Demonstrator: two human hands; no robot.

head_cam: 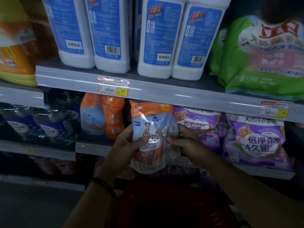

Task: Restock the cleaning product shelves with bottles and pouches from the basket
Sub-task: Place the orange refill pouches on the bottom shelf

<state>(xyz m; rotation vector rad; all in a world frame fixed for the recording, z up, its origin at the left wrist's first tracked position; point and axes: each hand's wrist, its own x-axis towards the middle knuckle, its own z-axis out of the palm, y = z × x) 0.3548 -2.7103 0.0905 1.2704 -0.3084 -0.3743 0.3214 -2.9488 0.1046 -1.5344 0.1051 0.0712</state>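
I hold an orange and blue pouch pack [148, 129] upright in front of the middle shelf [93, 146]. My left hand [126, 145] grips its left side with the thumb across the label. My right hand [184, 140] pinches its right edge. More orange pouches [102, 117] stand on the shelf just to the left. The red basket [164, 204] sits low in view beneath my forearms; its contents are too dark to make out.
White bottles with blue labels [158, 38] line the upper shelf, beside an orange jug [14, 50] at left and a green bag [263, 55] at right. Purple bags [253, 139] fill the middle shelf at right, clear blue bottles [46, 122] at left.
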